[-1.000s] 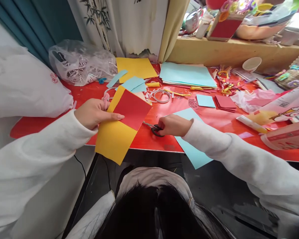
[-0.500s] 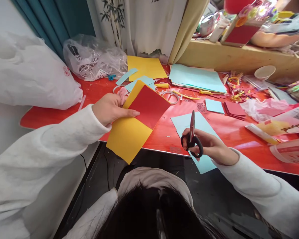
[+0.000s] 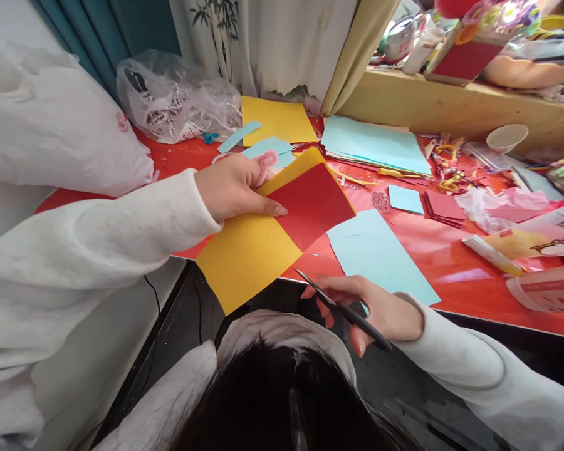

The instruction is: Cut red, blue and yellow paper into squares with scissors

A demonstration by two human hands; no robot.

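My left hand [image 3: 244, 191] pinches a red paper square [image 3: 314, 203] laid over a yellow paper sheet [image 3: 249, 260], thumb on top and fingers hidden beneath. The yellow sheet's lower part hangs past the table's front edge. In my right hand [image 3: 371, 307] is a pair of black-handled scissors [image 3: 343, 308], tips pointing up and left, just right of the yellow sheet and apart from it. Whether the blades are parted is hard to see. Under and behind the right hand lies a light blue sheet [image 3: 380, 250] on the red table [image 3: 455, 266].
At the back are a light blue paper stack [image 3: 376, 144], a yellow sheet [image 3: 279, 122] and a clear bag of beads [image 3: 178, 100]. To the right lie a small blue square [image 3: 405, 199], red squares [image 3: 444, 207] and a tub [image 3: 545, 291]. A white bag [image 3: 61, 125] stands left.
My left hand has shifted right with the red and yellow papers. The scissors have swung from pointing up to pointing left, lower and nearer the yellow sheet. The light blue sheet has moved slightly on the table.
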